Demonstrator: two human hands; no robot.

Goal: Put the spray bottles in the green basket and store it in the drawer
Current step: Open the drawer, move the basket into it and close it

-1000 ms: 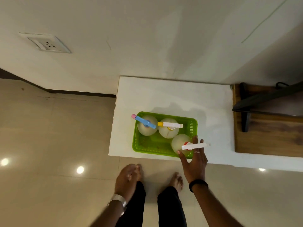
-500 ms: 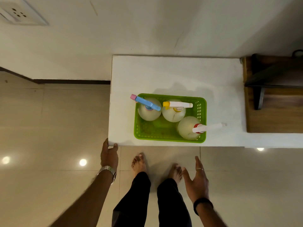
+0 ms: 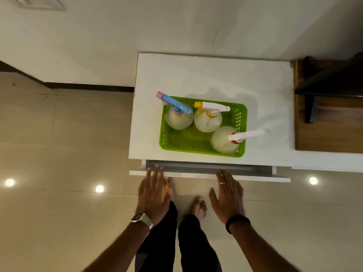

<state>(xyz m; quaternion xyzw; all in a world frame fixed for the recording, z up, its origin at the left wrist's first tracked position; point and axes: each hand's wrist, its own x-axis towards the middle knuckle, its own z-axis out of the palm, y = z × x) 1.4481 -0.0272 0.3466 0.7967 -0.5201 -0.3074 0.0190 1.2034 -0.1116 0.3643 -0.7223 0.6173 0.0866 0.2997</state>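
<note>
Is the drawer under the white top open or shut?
Slightly open: the drawer front stands out from the white top, showing a narrow grey gap.

Wall socket [image 3: 39, 2], wood shelf [image 3: 330, 122].

drawer [image 3: 208, 170] now ajar, hands on it

My left hand [image 3: 154, 193] sits at lower centre of the frame, palm down, fingers extended and together, nothing held. A watch is on that wrist. My right hand [image 3: 227, 197] lies beside it to the right, palm down, fingers spread, thumb out, ring on one finger, dark band at wrist. Both forearms enter from the bottom edge.
</note>
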